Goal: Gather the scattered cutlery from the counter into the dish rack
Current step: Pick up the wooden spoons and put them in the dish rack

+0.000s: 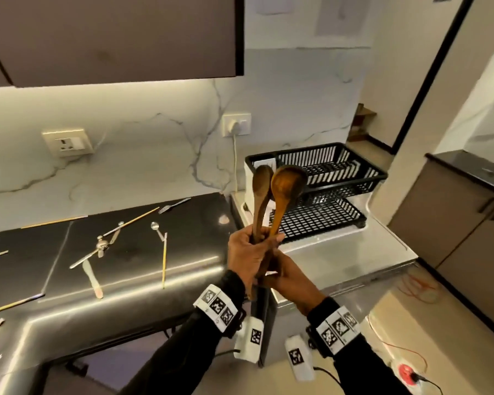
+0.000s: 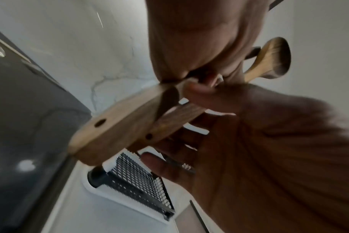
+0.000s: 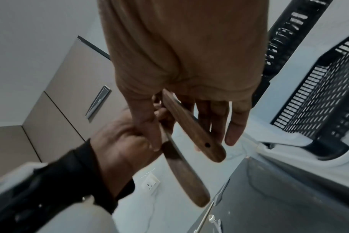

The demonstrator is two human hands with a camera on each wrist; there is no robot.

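Two wooden spoons [image 1: 271, 195] stand upright, bowls up, in front of the black two-tier dish rack [image 1: 351, 178]. My left hand [image 1: 247, 253] grips their handles in a fist. My right hand [image 1: 288, 277] sits just below it, with the lower handle ends [image 3: 191, 126] between its thumb and nearly straight fingers [image 3: 237, 124]. The left wrist view shows the handle ends [image 2: 118, 127] and one bowl [image 2: 277, 58]. On the dark counter [image 1: 183, 246] lie a fork [image 1: 174, 205], a small metal spoon [image 1: 157, 230], a chopstick [image 1: 164, 260] and a knife [image 1: 92, 277].
The rack stands on a white drain tray [image 1: 354, 249] right of the counter. More sticks and a metal tool [image 1: 101, 248] lie on the left. A wall cabinet [image 1: 111, 38] hangs overhead. Cables and a red plug [image 1: 407, 373] lie on the floor.
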